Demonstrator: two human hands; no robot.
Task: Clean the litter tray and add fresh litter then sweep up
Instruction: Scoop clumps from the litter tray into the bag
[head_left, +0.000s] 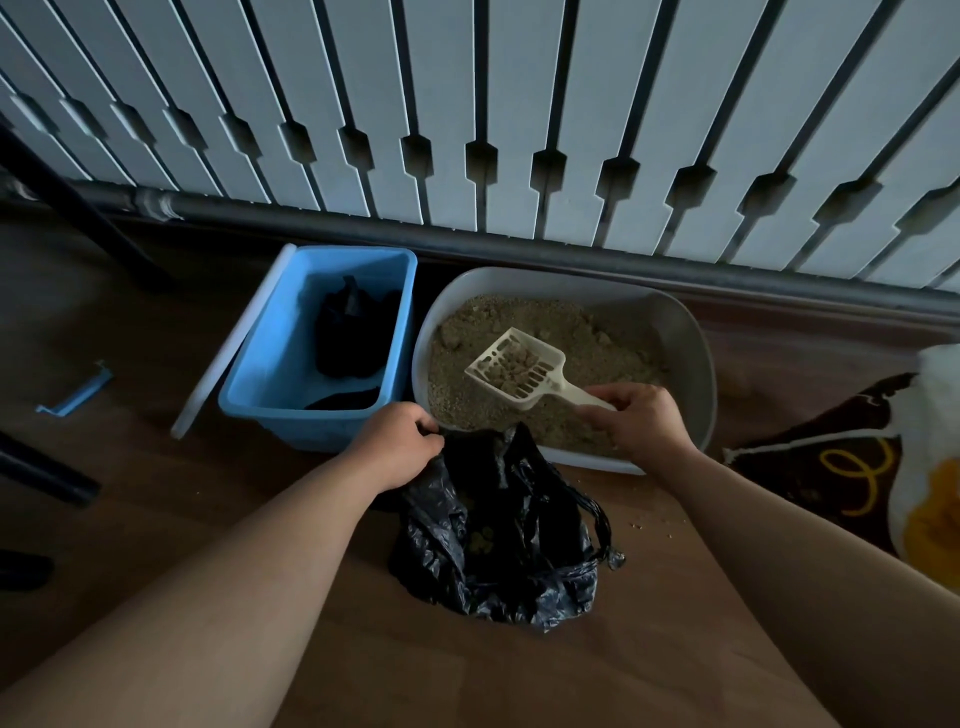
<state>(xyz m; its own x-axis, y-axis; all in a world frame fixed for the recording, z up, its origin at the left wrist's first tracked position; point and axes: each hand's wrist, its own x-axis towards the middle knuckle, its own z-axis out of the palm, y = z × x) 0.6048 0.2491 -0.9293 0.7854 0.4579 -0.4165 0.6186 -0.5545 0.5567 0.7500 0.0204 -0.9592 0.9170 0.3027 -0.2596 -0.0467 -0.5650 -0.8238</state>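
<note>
A grey litter tray (696, 338) full of sandy litter (519, 322) stands on the wooden floor by the wall. My right hand (641, 421) grips the handle of a cream slotted scoop (514, 366), held over the litter with clumps in its bowl. A crumpled black plastic bag (498, 530) lies on the floor in front of the tray. My left hand (402, 441) pinches the bag's upper left edge and holds it up.
A blue plastic bin (270, 379) with dark bags inside stands left of the tray, its white lid (228, 353) leaning on its side. A blue clip (78, 395) lies far left. A patterned rug (841, 467) lies at right. Litter crumbs (649, 525) dot the floor.
</note>
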